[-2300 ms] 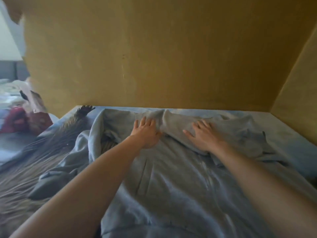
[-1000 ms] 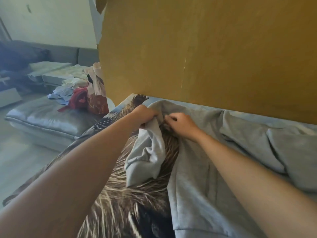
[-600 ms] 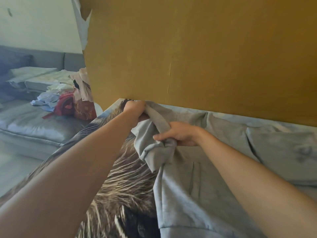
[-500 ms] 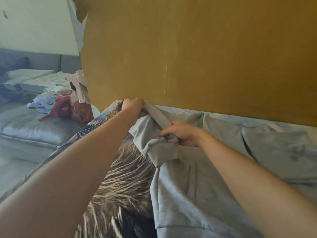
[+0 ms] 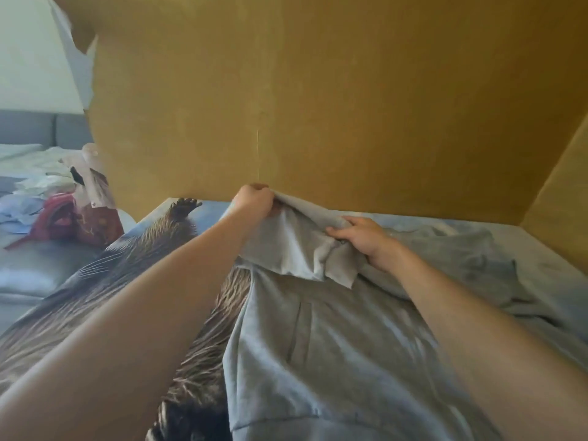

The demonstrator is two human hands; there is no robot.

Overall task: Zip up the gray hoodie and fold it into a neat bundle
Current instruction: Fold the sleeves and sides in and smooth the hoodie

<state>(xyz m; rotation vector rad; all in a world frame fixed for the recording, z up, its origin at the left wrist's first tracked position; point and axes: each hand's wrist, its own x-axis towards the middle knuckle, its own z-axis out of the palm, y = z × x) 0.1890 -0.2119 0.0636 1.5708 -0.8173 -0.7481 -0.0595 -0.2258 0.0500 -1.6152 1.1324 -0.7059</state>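
Here our fingers [image 5: 338,231] on the right hand [image 5: 362,241] are curled shut over a bunched fold of the gray hoodie [image 5: 324,329], pinning it down, while the left hand [image 5: 254,200] is closed into a fist around the same strip of cloth a little farther toward the far edge of the bed, lifting it so that it runs taut between the two hands. Below that raised strip a loose flap of the sleeve [image 5: 296,253] hangs folded over on itself. The rest of the hoodie lies spread flat on the bed [image 5: 541,249], its body reaching toward the near edge between our forearms, with a slanted pocket seam [image 5: 294,329] showing on the front; more gray cloth lies rumpled toward the bed's right side. Whether the zipper is closed we cannot tell. Under the hoodie's left side the printed blanket [image 5: 127,281] shows brown fur and whiskers. A mustard-yellow panel [image 5: 318,106] stands along the far edge and turns the right corner. Beyond the bed's left edge sits a gray couch [image 5: 38,265] with a red bag [image 5: 79,218] and a heap of pale clothes [image 5: 28,192].
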